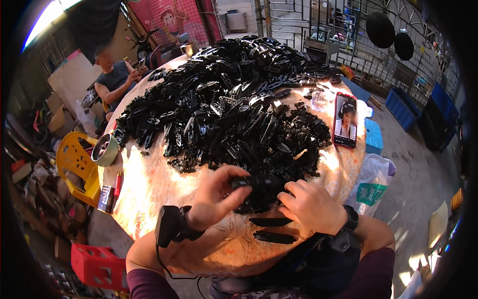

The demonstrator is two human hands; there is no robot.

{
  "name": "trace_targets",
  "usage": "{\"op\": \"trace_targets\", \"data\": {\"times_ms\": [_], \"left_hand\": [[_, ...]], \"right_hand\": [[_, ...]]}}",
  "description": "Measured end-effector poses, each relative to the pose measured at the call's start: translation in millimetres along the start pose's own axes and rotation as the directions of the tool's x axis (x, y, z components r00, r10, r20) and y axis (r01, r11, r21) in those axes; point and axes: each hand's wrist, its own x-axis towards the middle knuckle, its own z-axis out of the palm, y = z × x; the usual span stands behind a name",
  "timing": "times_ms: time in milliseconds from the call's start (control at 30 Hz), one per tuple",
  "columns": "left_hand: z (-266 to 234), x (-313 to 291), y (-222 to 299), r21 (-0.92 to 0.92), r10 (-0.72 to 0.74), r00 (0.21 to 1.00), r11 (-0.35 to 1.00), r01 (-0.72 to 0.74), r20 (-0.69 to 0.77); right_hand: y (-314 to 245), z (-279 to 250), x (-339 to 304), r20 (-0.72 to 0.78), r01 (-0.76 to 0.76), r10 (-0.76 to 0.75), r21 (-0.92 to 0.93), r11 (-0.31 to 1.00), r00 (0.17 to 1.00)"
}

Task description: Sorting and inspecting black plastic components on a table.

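At the near side of a round table [144, 199], my left hand [215, 197] has its thumb and fingers closed round a small black plastic part [242, 181]. Opposite it, my right hand [312, 205] has bent fingers pressed together at the edge of the black parts; what they pinch is hidden. Between the hands lies a clump of dark pieces [261, 194]. Two long, slim black plastic pieces [271, 222] lie side by side just below the right hand. A large heap of similar long black pieces [219, 104] spreads beyond, with smaller black parts [303, 129] at its right.
A phone [345, 121] stands at the table's right, near a clear bag [371, 182]. A bowl [105, 150] and a small box [106, 199] sit at the left edge. Nearby are a yellow chair [74, 164], a red stool [97, 266] and a seated person [114, 79].
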Motion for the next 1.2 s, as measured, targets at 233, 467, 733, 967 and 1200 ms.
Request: {"op": "trace_targets", "data": {"times_ms": [233, 467, 733, 967, 1200], "left_hand": [[15, -11, -2, -0.06, -0.158, 0.973, 0.984, 0.17, 0.168], [19, -12, 1, -0.037, -0.254, 0.951, 0.964, 0.264, 0.178], [21, -12, -8, -0.123, -0.33, 0.929, 0.928, 0.351, 0.166], [21, -11, -13, -0.375, -0.386, 0.891, 0.81, 0.451, 0.239], [23, -10, -15, -0.384, -0.373, 0.906, 0.821, 0.423, 0.201]], "right_hand": [[16, 7, 1, -0.068, -0.003, 0.006, 0.04, 0.999, 0.998], [22, -3, 7, -0.195, -0.04, 0.059, 0.098, 0.994, 0.979], [5, -5, 13, -0.369, 0.027, 0.158, 0.449, 0.893, 0.916], [-1, 5, 11, -0.258, 0.004, 0.268, 0.727, 0.687, 0.928], [3, 8, 14, -0.416, 0.145, 0.099, 0.516, 0.844, 0.904]]}}
